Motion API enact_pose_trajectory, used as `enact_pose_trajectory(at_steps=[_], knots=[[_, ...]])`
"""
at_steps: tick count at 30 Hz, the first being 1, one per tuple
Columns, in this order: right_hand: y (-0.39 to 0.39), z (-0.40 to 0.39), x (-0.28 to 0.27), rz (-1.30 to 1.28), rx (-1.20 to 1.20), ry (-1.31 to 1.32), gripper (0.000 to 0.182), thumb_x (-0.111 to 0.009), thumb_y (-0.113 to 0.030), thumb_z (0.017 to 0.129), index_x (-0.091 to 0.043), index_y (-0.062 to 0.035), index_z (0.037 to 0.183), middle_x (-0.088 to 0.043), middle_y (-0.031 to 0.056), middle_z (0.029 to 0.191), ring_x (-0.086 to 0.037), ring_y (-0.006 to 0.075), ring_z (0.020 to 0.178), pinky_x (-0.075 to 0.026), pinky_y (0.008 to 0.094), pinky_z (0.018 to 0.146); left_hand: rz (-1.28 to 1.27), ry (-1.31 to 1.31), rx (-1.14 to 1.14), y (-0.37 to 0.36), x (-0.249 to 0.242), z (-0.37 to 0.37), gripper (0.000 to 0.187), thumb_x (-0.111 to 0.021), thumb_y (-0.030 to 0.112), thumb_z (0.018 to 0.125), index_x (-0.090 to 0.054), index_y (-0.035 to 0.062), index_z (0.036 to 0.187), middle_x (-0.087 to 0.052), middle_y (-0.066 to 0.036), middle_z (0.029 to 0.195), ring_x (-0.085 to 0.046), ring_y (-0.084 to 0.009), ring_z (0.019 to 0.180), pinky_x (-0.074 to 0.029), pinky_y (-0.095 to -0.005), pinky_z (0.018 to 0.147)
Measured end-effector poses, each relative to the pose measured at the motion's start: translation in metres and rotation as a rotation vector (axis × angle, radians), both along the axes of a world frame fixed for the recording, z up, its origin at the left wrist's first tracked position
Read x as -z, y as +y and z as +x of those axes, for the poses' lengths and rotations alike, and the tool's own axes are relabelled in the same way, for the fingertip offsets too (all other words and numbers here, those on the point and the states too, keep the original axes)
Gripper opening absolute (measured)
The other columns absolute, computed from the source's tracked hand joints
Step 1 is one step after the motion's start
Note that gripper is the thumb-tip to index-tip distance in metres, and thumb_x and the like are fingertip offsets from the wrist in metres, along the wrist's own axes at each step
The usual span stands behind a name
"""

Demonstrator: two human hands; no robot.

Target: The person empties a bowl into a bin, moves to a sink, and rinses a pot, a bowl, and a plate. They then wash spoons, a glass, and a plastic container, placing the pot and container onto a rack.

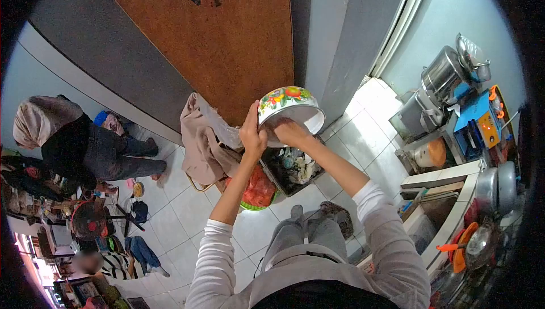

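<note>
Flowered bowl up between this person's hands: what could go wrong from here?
The flowered bowl is tilted and could slip if the left hand, against its outside, loses hold. Anything loose inside might spill towards the dark crate below; the right hand partly hides the interior.

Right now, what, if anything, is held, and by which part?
A floral bowl, tilted: the left hand holds its outer side; the right hand reaches inside, its exact grip hidden.
</note>
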State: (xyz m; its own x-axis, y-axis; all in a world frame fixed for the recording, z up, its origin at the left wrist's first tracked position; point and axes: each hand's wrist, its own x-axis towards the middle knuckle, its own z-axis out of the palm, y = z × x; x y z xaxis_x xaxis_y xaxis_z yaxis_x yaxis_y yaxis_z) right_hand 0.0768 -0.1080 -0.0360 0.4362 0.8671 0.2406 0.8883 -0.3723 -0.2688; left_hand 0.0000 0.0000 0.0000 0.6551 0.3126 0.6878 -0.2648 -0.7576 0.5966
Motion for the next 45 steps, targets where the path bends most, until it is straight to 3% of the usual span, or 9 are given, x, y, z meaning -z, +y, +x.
enact_pose_trajectory(at_steps=[3,6,14,22,29,35,39,42,45], knots=[[-0.028,0.021,0.020,-0.261,0.011,0.017,0.027,-0.048,-0.008,0.064,-0.053,0.0000,0.089,-0.053,0.0180,0.090,-0.052,0.0288,0.085,-0.041,0.0354,0.073,0.010,0.004,-0.029,-0.010,0.007,0.004,0.054,-0.039,-0.002,0.056,-0.041,0.0011,0.110,-0.047,-0.019,0.105,-0.048,-0.0302,0.095,-0.039,-0.0332,0.079],[-0.052,0.015,0.009,0.098,0.254,-0.090,0.025,-0.044,-0.007,0.065,-0.053,-0.0008,0.088,-0.053,0.0176,0.091,-0.051,0.0303,0.085,-0.042,0.0393,0.070,0.061,0.036,-0.050,-0.019,0.013,-0.005,0.054,-0.040,-0.002,0.056,-0.042,0.0012,0.110,-0.047,-0.019,0.104,-0.049,-0.0307,0.094,-0.040,-0.0338,0.077],[-0.022,0.010,0.026,0.101,0.409,0.095,0.041,-0.046,-0.008,0.066,-0.042,-0.0004,0.107,-0.040,0.0201,0.111,-0.037,0.0333,0.104,-0.031,0.0382,0.087,0.336,-0.101,-0.041,-0.010,-0.010,0.010,0.055,-0.045,0.000,0.052,-0.043,-0.0009,0.107,-0.049,-0.017,0.101,-0.052,-0.0309,0.084,-0.043,-0.0325,0.071],[-0.009,0.009,0.037,0.126,0.194,0.268,0.052,-0.051,-0.031,0.072,-0.033,-0.0104,0.117,-0.029,0.0132,0.123,-0.024,0.0286,0.114,-0.021,0.0363,0.094,0.554,-0.145,0.057,0.003,-0.015,0.023,0.047,-0.053,0.009,0.055,-0.049,0.0010,0.101,-0.051,-0.014,0.101,-0.052,-0.0289,0.076,-0.045,-0.0315,0.061],[-0.030,0.029,0.031,-0.069,0.101,0.358,0.048,-0.050,-0.021,0.070,-0.036,-0.0092,0.114,-0.031,0.0135,0.122,-0.027,0.0281,0.113,-0.021,0.0358,0.094,0.569,-0.137,0.054,0.002,-0.011,0.033,0.048,-0.055,0.010,0.053,-0.050,0.0042,0.101,-0.051,-0.010,0.101,-0.052,-0.0277,0.077,-0.044,-0.0298,0.058],[-0.019,0.028,0.047,0.132,0.481,0.103,0.044,-0.049,-0.018,0.069,-0.040,-0.0071,0.111,-0.037,0.0162,0.117,-0.033,0.0296,0.108,-0.025,0.0375,0.091,0.624,-0.172,0.031,-0.001,-0.012,0.041,0.048,-0.053,0.007,0.053,-0.050,0.0060,0.101,-0.051,-0.009,0.102,-0.052,-0.0273,0.077,-0.044,-0.0294,0.056],[-0.014,0.016,0.048,0.271,0.297,0.222,0.040,-0.052,-0.018,0.066,-0.046,-0.0085,0.104,-0.047,0.0142,0.105,-0.040,0.0297,0.101,-0.031,0.0385,0.085,0.611,-0.184,0.043,-0.002,-0.014,0.042,0.044,-0.050,0.006,0.056,-0.051,0.0059,0.100,-0.052,-0.009,0.100,-0.052,-0.0276,0.076,-0.044,-0.0293,0.056],[-0.022,0.022,0.040,-0.130,0.139,0.421,0.038,-0.051,-0.018,0.067,-0.047,-0.0083,0.103,-0.049,0.0148,0.102,-0.042,0.0296,0.099,-0.032,0.0386,0.083,0.579,-0.180,0.019,-0.001,-0.017,0.040,0.042,-0.050,0.008,0.058,-0.051,0.0054,0.100,-0.053,-0.009,0.099,-0.053,-0.0276,0.075,-0.044,-0.0295,0.056],[-0.023,0.032,0.048,0.151,0.461,0.315,0.044,-0.048,-0.016,0.068,-0.040,-0.0068,0.110,-0.038,0.0159,0.115,-0.034,0.0309,0.107,-0.026,0.0392,0.089,0.611,-0.192,-0.013,0.001,-0.014,0.042,0.040,-0.051,0.012,0.059,-0.051,0.0049,0.099,-0.053,-0.009,0.099,-0.053,-0.0276,0.074,-0.044,-0.0292,0.056]])
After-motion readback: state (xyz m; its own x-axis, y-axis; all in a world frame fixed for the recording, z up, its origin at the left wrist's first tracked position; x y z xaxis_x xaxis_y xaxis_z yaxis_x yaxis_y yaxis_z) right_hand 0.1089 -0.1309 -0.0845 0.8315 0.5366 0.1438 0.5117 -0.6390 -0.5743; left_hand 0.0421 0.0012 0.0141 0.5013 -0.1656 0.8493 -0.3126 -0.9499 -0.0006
